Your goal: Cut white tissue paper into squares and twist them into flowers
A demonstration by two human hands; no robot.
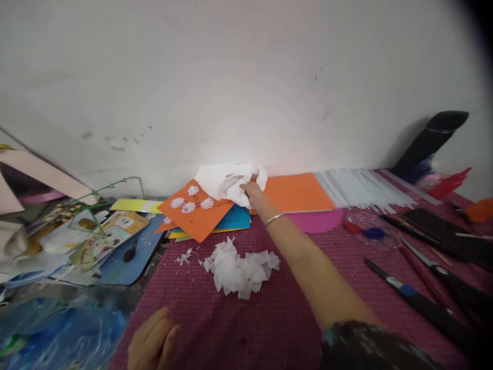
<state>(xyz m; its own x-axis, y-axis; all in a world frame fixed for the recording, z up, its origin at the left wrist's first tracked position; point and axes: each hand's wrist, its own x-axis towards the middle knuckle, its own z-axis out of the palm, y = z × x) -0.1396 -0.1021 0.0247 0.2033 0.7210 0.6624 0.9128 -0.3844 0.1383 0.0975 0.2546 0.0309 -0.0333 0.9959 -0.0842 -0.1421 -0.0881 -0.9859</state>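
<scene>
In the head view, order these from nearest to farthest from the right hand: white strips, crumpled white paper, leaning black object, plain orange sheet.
1. Crumpled white paper: touching the right hand.
2. Plain orange sheet: just to its right.
3. White strips: farther right.
4. Leaning black object: far right, beyond the strips.

Left hand (153, 340): wrist cut off by lower edge; right hand (251, 193): fingertip placement on white paper (220, 181) too small to tell; scissors (442, 272): handles blurred.

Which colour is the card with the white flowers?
The card is orange; head view shows it.
</scene>
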